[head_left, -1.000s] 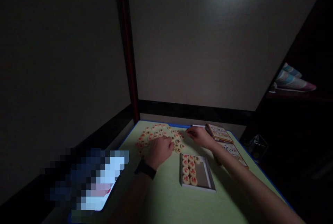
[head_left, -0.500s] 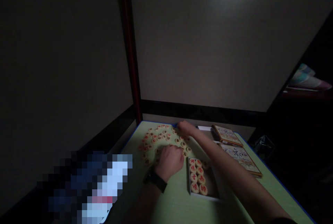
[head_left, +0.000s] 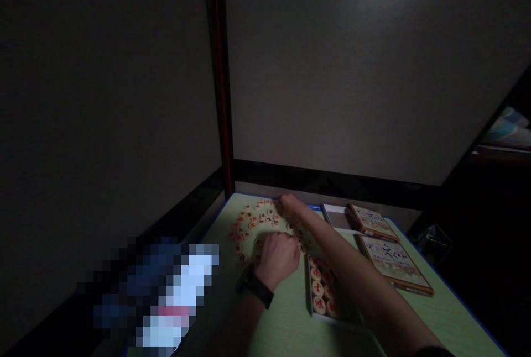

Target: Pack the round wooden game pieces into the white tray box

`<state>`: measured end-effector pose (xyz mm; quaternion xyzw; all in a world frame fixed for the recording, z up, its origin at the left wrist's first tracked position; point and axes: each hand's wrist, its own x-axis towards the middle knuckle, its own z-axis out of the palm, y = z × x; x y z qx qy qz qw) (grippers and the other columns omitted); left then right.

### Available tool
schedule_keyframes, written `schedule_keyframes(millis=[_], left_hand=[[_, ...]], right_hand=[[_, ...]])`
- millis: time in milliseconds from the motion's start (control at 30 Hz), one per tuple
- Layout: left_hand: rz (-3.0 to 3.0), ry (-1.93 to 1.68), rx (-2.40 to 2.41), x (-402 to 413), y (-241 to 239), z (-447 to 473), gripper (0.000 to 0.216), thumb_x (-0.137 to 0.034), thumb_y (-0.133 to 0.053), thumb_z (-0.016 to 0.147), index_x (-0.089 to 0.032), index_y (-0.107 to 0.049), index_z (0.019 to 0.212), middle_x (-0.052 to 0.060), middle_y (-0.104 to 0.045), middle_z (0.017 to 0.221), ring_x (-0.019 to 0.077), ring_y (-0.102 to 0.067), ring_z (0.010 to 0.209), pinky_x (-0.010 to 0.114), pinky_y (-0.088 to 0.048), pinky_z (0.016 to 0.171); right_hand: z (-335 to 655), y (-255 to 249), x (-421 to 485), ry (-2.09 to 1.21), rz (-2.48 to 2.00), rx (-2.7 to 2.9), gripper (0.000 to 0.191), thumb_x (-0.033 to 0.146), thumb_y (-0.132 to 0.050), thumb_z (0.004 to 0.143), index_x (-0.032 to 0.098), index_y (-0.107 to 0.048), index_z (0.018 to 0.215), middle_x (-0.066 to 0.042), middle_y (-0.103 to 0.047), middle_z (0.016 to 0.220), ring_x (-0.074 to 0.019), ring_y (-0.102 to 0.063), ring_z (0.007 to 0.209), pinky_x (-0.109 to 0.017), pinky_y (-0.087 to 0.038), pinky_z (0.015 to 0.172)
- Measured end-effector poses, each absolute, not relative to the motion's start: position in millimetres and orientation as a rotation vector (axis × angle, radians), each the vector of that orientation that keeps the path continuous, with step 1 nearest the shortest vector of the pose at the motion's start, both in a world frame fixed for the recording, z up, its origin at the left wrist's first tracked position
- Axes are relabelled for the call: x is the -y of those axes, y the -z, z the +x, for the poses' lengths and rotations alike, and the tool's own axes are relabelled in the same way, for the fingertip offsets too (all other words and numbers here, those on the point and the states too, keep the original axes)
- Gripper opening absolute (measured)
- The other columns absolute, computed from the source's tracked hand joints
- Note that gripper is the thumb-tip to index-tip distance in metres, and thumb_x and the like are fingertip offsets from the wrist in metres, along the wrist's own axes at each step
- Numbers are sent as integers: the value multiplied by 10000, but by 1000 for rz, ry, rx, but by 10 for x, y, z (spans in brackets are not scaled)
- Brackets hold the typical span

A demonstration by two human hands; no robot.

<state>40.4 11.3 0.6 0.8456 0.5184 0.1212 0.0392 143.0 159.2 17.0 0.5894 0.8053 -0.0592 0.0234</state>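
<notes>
Round wooden Chinese chess pieces [head_left: 252,225] with red and dark characters lie scattered over the green table. My left hand [head_left: 279,257], with a dark watch band at the wrist, rests among the nearer pieces, its fingers curled closed. Whatever is under those fingers is hidden. Farther off, my right hand [head_left: 289,205] reaches the back of the scatter, fingers bent down and closed by the far pieces; its fingertips do not show. Beneath the right forearm stands an open box [head_left: 310,290] with larger red-marked pieces in rows, partly covered by the arm.
Two printed box lids [head_left: 396,263] [head_left: 373,220] lie at the right of the table [head_left: 448,307]. Behind the forearm sits an open tray [head_left: 338,219]. Walls close in at the back and left. A clear plastic bag or bin [head_left: 433,243] stands beyond the right edge.
The view has shifted, so the table appears farther right. My right hand has moved left along the far pieces, and its forearm covers more of the box. My left hand stays nearly in place.
</notes>
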Motion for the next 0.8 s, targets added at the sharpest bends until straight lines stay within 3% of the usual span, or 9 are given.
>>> schedule_keyframes(millis=[133,233,433,567,800], left_hand=[[2591,-430,-1605,-106,-26,421,270,-199,-452,932,-170,-720,931,117,-748,916,242,-713,859,341,-532,769],[2631,-476,-1576,-66,-39,471,303,-230,-414,969,-180,-708,917,103,-745,907,237,-712,839,339,-529,755],[2717,-552,-1451,51,-24,588,310,-247,-378,1002,-186,-673,929,79,-735,919,221,-705,839,338,-522,791],[2768,-539,-1397,116,-6,641,289,-240,-380,1002,-187,-657,939,79,-727,919,220,-702,854,329,-522,783],[2770,-496,-1399,104,39,637,285,-247,-388,1005,-186,-654,925,75,-728,931,203,-693,864,305,-510,800]], right_hand=[[1645,-329,-1347,136,1835,-2647,255,202,-594,947,136,-649,1187,-139,-669,1195,-240,-641,1072,-336,-506,901],[2001,-413,-946,117,1840,-2746,334,101,-560,899,132,-630,1224,-134,-699,1162,-218,-657,1032,-273,-471,862],[2725,-293,75,230,1886,-2947,201,184,-530,916,144,-650,1072,-99,-702,974,-176,-653,767,-263,-465,714],[2767,-187,451,181,1910,-2842,217,133,-525,906,159,-638,1089,-102,-690,1006,-195,-648,847,-264,-424,742],[2634,-247,563,102,1867,-2632,255,110,-525,882,180,-618,1108,-77,-705,934,-202,-645,796,-269,-314,623]])
